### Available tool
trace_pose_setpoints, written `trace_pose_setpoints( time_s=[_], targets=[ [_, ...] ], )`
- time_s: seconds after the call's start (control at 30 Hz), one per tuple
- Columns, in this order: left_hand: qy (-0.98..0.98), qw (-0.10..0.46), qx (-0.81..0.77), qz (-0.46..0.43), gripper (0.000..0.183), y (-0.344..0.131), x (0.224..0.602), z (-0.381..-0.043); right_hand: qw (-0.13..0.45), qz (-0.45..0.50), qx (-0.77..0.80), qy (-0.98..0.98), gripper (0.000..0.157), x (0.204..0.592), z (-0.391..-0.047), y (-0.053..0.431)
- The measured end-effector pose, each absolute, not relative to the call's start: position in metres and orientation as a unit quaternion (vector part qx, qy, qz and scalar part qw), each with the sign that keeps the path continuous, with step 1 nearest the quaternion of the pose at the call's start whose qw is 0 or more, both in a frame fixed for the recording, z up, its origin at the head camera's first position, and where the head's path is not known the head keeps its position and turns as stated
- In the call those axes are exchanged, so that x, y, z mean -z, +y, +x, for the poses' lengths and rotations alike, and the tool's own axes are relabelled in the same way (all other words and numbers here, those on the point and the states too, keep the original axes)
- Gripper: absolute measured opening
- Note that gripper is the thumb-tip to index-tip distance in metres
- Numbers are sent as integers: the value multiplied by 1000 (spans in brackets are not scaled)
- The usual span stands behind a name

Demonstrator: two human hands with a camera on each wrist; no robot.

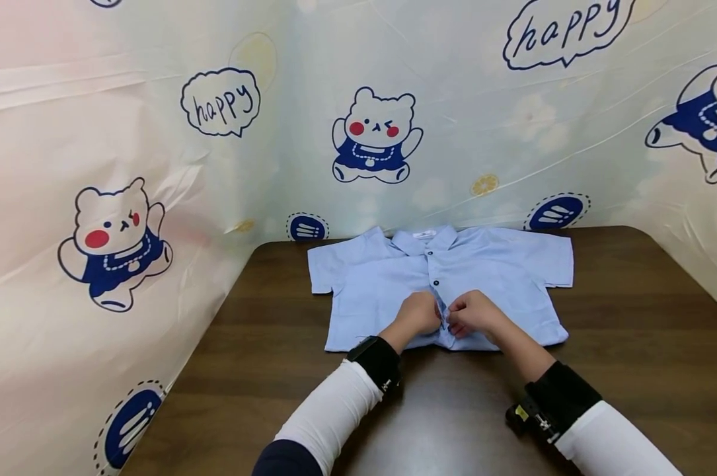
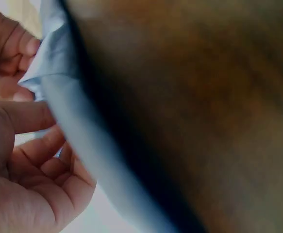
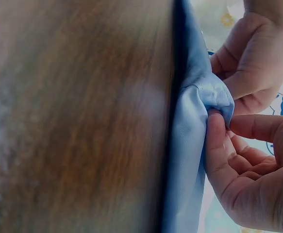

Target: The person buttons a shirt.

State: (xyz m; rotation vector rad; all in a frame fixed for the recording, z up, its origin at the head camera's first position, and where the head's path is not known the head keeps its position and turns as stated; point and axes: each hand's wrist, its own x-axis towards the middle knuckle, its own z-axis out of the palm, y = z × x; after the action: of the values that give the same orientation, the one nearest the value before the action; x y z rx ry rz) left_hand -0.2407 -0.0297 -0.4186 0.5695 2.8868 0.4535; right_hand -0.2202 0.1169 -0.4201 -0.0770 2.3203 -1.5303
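A light blue short-sleeved shirt [image 1: 370,284] lies face up with its collar toward the back wall. Dark buttons run down its front placket, two of them plainly visible near the collar. My left hand [image 1: 419,313] pinches the placket's lower part from the left side. Opposite it, my right hand [image 1: 473,313] pinches the same strip between thumb and forefinger, as the right wrist view also shows. In that view the cloth [image 3: 218,94] is lifted and folded between both hands. Whether a button sits between the fingertips is hidden.
The shirt lies on a dark brown wooden table [image 1: 263,390], near its far edge. A pale curtain [image 1: 299,132] printed with bears and "happy" bubbles hangs behind and to the sides. Black bands with small devices wrap both wrists.
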Motion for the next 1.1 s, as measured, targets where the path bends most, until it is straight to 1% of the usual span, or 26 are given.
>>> trace_pose_setpoints(
  time_s=[0.07, 0.13, 0.23, 0.33, 0.43, 0.5, 0.6, 0.87, 1.0, 1.1],
  targets=[
    [970, 73, -154, 175, 43, -29, 421, -239, 171, -34, 547, 819, 7, 421, -219, 117],
    [970, 62, -171, 162, 42, -31, 423, -238, 159, -36, 556, 815, 7, 422, -218, 117],
    [962, 53, -227, 139, 29, -37, 422, -239, 139, -38, 575, 805, 10, 423, -215, 116],
    [929, 80, -348, 100, 13, -43, 420, -239, 122, -31, 588, 799, 13, 424, -213, 116],
    [876, 120, -465, 49, 9, -44, 416, -236, 110, -26, 585, 803, 14, 424, -213, 116],
    [851, 140, -506, 26, 8, -45, 415, -234, 108, -28, 584, 804, 15, 424, -213, 116],
    [847, 146, -511, 19, 9, -45, 415, -232, 108, -34, 588, 801, 16, 423, -212, 115],
    [868, 114, -482, 39, 11, -46, 417, -229, 106, -43, 595, 795, 16, 421, -211, 113],
    [864, 113, -489, 46, 11, -46, 419, -228, 111, -43, 594, 796, 15, 420, -211, 113],
    [865, 116, -485, 55, 10, -46, 421, -228, 119, -47, 596, 793, 17, 419, -212, 113]
  ],
)
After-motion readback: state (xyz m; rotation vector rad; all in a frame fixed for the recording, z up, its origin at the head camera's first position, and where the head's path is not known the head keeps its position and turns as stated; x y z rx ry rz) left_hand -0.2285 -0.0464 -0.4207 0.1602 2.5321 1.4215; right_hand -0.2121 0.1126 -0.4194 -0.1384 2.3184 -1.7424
